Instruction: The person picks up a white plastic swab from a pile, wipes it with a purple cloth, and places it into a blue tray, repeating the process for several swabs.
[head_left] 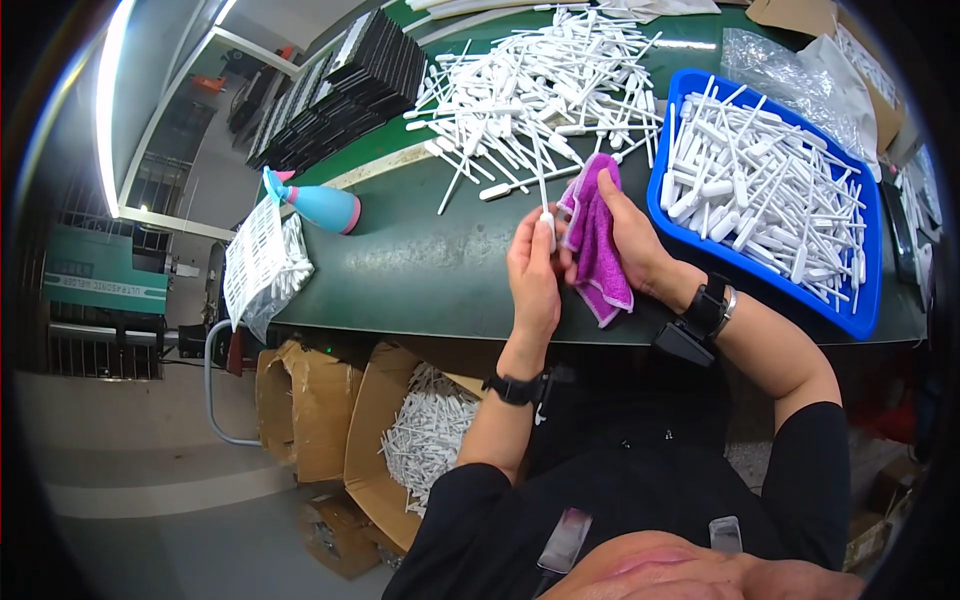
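Note:
My left hand (534, 262) pinches a white plastic stick (543, 185) by its thick end, near the table's front edge. The thin stem points away from me, toward a loose heap of similar white sticks (540, 75). Close beside it, my right hand (632, 235) grips a purple cloth (594, 240), with the thumb on top and the lower corner hanging down. Cloth and stick are very near each other; whether they touch I cannot tell. On the right, a blue tray (655, 190) is full of more white sticks.
Stacked black trays (345, 85) stand at the far left of the green table (420, 270). A blue spray bottle (325, 207) lies near a bag of white sticks (268, 265). Below the edge is a cardboard box (368, 440) with more sticks. Clear plastic wrap (790, 85) lies behind the blue tray.

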